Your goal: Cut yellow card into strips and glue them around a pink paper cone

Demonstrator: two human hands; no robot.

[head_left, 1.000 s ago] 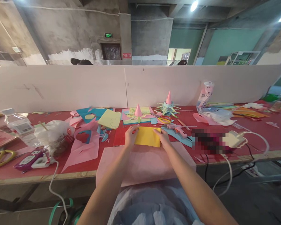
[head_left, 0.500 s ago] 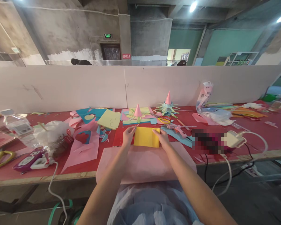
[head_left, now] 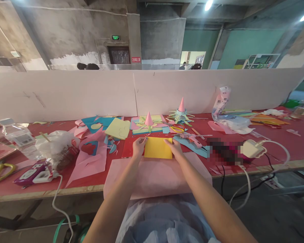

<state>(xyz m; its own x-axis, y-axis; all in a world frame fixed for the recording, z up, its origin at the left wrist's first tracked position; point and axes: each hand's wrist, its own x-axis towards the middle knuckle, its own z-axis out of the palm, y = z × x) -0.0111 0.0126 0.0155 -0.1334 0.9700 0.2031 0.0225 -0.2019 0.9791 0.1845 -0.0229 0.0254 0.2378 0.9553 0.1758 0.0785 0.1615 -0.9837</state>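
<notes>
Has left hand (head_left: pixel 138 145) farther out than a second ago, now at the upper left corner of the yellow paper (head_left: pixel 157 149), baring more of that edge. Keeps right hand (head_left: pixel 176 148) much as before, at the upper right corner. Pinches the left corner between thumb and forefinger; cannot tell how the remaining fingers lie. Lays right thumb on the paper's face, with fingers close together at the edge, probably supporting from behind. Grips both sides, seemingly to hold the paper flat and square — centred before the body, at the far edge of the pink sheet (head_left: pixel 158 177), just right of the red sheet (head_left: pixel 127 147). Cannot tell whether lifted or resting. Leaves pink glue gun (head_left: pixel 194 141) on blue paper (head_left: pixel 201 151) just right of the right hand, likely for easy reach, with yellow-handled scissors (head_left: pixel 177 129) a little beyond. Sets pink cone (head_left: pixel 148 119) upright behind the paper and, farther right, another cone (head_left: pixel 181 105) on a blue fringed base (head_left: pixel 181 116) — both back near the partition (head_left: pixel 101 92), presumably out of the way of the hands.
</notes>
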